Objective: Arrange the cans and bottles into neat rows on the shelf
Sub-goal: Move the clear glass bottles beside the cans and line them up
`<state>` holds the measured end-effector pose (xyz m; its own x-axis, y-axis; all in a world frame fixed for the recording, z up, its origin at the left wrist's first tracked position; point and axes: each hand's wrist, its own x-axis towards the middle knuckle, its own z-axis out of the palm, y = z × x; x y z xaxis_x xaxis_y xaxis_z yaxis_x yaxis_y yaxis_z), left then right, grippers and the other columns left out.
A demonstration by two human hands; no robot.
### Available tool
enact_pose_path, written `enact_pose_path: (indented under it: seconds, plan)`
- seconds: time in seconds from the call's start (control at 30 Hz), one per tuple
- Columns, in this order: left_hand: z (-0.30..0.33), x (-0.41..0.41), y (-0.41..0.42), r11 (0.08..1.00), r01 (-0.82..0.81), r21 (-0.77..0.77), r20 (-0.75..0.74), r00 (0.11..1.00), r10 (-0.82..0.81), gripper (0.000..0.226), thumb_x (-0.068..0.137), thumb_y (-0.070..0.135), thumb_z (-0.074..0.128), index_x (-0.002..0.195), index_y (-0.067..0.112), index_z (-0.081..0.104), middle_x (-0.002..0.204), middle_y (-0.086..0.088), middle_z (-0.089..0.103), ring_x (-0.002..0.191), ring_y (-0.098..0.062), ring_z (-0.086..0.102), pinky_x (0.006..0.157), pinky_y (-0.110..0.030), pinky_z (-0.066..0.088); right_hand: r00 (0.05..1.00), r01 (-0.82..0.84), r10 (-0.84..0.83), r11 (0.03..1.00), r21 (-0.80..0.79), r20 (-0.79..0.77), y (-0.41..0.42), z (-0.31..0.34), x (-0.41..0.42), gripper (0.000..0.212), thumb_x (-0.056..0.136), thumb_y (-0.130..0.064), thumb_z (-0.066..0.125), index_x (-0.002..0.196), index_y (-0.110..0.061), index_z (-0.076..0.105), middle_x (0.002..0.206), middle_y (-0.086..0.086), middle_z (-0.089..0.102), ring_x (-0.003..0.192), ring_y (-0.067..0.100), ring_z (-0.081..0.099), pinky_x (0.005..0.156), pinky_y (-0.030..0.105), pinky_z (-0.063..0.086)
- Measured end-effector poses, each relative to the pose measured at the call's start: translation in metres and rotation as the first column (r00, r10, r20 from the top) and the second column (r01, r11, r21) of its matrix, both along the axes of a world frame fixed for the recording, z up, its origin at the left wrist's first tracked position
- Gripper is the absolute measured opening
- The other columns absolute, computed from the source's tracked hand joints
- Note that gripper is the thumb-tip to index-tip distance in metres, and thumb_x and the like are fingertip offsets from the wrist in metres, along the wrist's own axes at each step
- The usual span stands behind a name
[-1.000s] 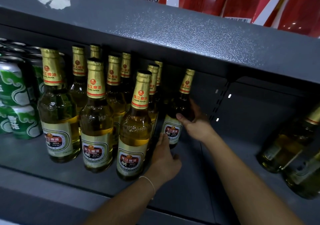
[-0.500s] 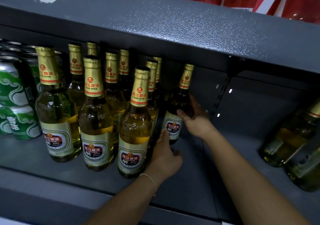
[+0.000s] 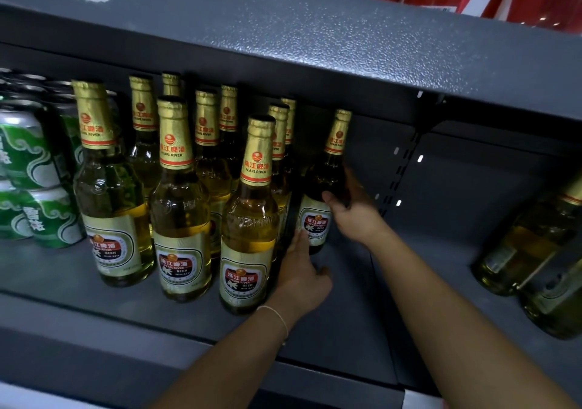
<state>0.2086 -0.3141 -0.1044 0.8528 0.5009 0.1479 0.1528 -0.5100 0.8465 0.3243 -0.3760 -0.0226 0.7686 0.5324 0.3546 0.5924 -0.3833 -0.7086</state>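
back bottle (image 3: 324, 188) upright deep on shelf (image 3: 346, 282), right of bottle block, slight gap between. my right hand (image 3: 356, 216) grips its shoulder, fingers wrapped behind glass, thumb in front above label. left hand (image 3: 300, 278) low beside front-right bottle (image 3: 250, 235), fingers reaching toward back bottle's base; whether they touch, cannot tell; holds nothing i can see. i judge job well along: three rows stand tidy, green cans (image 3: 34, 188) stacked at left. left to do: seat this bottle, then loose leaning bottles (image 3: 532, 244) far right.

"PEARL RIVER" stood on the neck bands of the beer bottles (image 3: 250, 219) at centre frame; their body labels read "PEARL RIVER BEER".
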Motion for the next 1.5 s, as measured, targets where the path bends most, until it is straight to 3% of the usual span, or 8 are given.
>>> enact_pose_path:
  seconds: [0.33,0.53,0.67,0.97,1.13,1.3,1.4,1.5]
  plan:
    - [0.002,-0.006,-0.006,0.999,-0.025,0.038,0.013,1.000,0.024,0.076,0.087,0.015,0.057,0.153,0.008,0.020,0.159,-0.008,0.020,0.147,-0.018,0.018,0.114,-0.015,0.010,0.998,0.053,-0.051,0.997,0.049,-0.035,-0.016,0.000,-0.010,0.059,0.099,-0.023,0.055,0.153,-0.018,0.030,0.147,0.008,0.047,0.135,0.023,0.045,0.098,0.014,0.031]
    - [0.014,-0.009,-0.022,0.985,0.032,0.172,0.176,0.982,-0.062,0.063,0.084,0.008,0.059,0.144,0.008,0.040,0.138,-0.002,0.046,0.132,-0.018,0.041,0.101,-0.003,0.018,0.982,0.184,-0.187,0.965,0.186,-0.001,-0.069,0.006,-0.014,0.050,0.098,-0.011,0.056,0.145,-0.005,0.041,0.106,0.006,0.062,0.096,0.014,0.058,0.072,-0.003,0.036]
    - [0.034,0.002,-0.050,0.980,0.065,0.188,0.256,0.960,-0.113,0.059,0.087,0.010,0.061,0.143,0.007,0.042,0.140,-0.006,0.051,0.131,-0.019,0.046,0.108,-0.019,0.031,0.951,0.275,-0.301,0.926,0.259,0.068,-0.125,0.015,-0.014,0.042,0.096,-0.004,0.057,0.136,0.002,0.049,0.097,-0.001,0.062,0.086,0.011,0.060,0.072,-0.003,0.037]
    - [0.092,0.066,-0.141,0.936,0.173,0.307,0.365,0.887,-0.283,0.038,0.091,0.011,0.060,0.128,0.003,0.058,0.109,-0.019,0.066,0.099,-0.034,0.061,0.085,-0.026,0.040,0.831,0.466,-0.542,0.801,0.377,0.125,-0.251,0.037,-0.008,0.025,0.094,-0.005,0.060,0.119,-0.001,0.061,0.095,0.001,0.063,0.077,-0.011,0.061,0.066,-0.004,0.036]
    - [0.098,0.091,-0.181,0.898,0.292,0.331,0.302,0.869,-0.393,0.043,0.096,0.019,0.055,0.137,0.010,0.051,0.086,-0.007,0.063,0.065,-0.012,0.053,0.071,-0.019,0.040,0.656,0.640,-0.738,0.654,0.404,0.156,-0.316,0.036,0.007,0.028,0.089,-0.023,0.060,0.111,-0.005,0.063,0.104,0.017,0.064,0.099,0.031,0.061,0.090,0.040,0.051]
    - [0.086,0.104,-0.209,0.884,0.396,0.247,0.289,0.841,-0.458,0.047,0.096,0.017,0.055,0.142,0.010,0.045,0.128,-0.008,0.058,0.103,-0.013,0.057,0.090,-0.024,0.047,0.679,0.706,-0.734,0.647,0.288,-0.018,-0.357,0.029,0.030,0.046,0.071,-0.032,0.067,0.112,-0.015,0.054,0.111,0.010,0.060,0.107,0.028,0.059,0.096,0.044,0.050]
    - [0.080,0.111,-0.218,0.865,0.449,0.224,0.260,0.828,-0.497,0.050,0.096,0.014,0.054,0.144,0.012,0.042,0.138,-0.006,0.052,0.124,-0.016,0.051,0.099,-0.026,0.044,0.734,0.677,-0.666,0.704,0.214,-0.132,-0.366,0.025,0.036,0.060,0.078,-0.011,0.074,0.130,-0.023,0.046,0.112,-0.002,0.056,0.106,0.016,0.054,0.091,0.025,0.042]
    - [0.076,0.117,-0.223,0.852,0.469,0.231,0.224,0.827,-0.516,0.051,0.096,0.013,0.054,0.145,0.013,0.040,0.140,-0.005,0.049,0.126,-0.015,0.049,0.099,-0.024,0.042,0.775,0.625,-0.571,0.756,0.193,-0.272,-0.372,0.021,0.050,0.075,0.079,-0.002,0.074,0.142,-0.018,0.037,0.112,-0.003,0.059,0.108,0.018,0.057,0.095,0.034,0.049]
